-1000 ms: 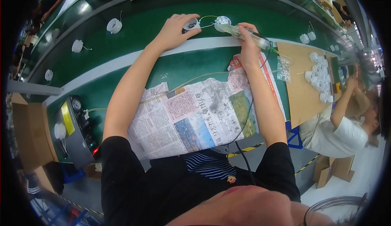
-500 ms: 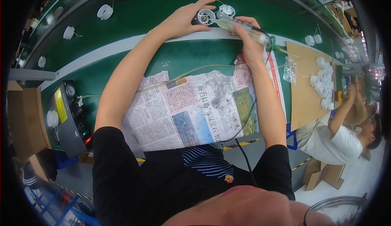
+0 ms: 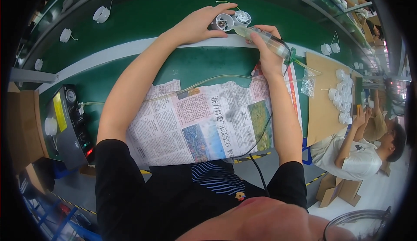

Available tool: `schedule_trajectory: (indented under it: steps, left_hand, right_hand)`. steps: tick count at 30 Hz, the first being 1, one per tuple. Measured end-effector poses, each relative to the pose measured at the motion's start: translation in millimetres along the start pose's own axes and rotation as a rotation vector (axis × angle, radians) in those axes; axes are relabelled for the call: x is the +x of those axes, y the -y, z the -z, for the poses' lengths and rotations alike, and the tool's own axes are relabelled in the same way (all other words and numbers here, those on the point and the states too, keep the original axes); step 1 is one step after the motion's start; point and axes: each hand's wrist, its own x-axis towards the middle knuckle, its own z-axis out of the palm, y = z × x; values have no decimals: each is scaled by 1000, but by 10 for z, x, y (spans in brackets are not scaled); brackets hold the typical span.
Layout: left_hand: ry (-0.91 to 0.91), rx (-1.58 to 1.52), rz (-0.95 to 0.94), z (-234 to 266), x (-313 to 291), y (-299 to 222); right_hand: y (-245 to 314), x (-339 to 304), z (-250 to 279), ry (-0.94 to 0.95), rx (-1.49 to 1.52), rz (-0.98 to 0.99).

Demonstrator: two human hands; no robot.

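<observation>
My left hand [image 3: 200,25] grips a round white fan housing [image 3: 224,22] between fingers and thumb, its open side up and coppery parts showing at its centre. A second white fan housing [image 3: 243,18], with spoke-like blades and a thin wire, sits against it on the right. My right hand [image 3: 270,52] is closed around a clear dispensing syringe [image 3: 274,45] with a green end fitting. The syringe slants down to the left, its tip at the near right edge of the held housing; whether it touches cannot be made out.
Newspaper [image 3: 204,123] covers the near bench. A thin clear tube runs across it from a black dispenser box [image 3: 71,126] with a gauge. White housings stand on a cardboard sheet [image 3: 319,97] at right; others [image 3: 101,14] are spaced along the green belt [image 3: 147,13]. A co-worker [image 3: 358,154] sits at right.
The whole view has shifted slightly. Both hands keep their grips, and the syringe tip stays beside the held housing. At right, the co-worker's arms have moved.
</observation>
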Motion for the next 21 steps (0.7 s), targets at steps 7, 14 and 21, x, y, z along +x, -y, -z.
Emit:
schedule_trajectory:
  steps: [7,14,21]
  left_hand:
    - [-134,134,24,13,18,87]
    - [-637,544,-68,-13,-12,43]
    - [-203,264,-188,-156,48,94]
  right_hand:
    - [-49,55,71,-10,-4,-2]
    - [-54,76,153,-147,529,-94]
    - [-11,71,150,-184,602,-105]
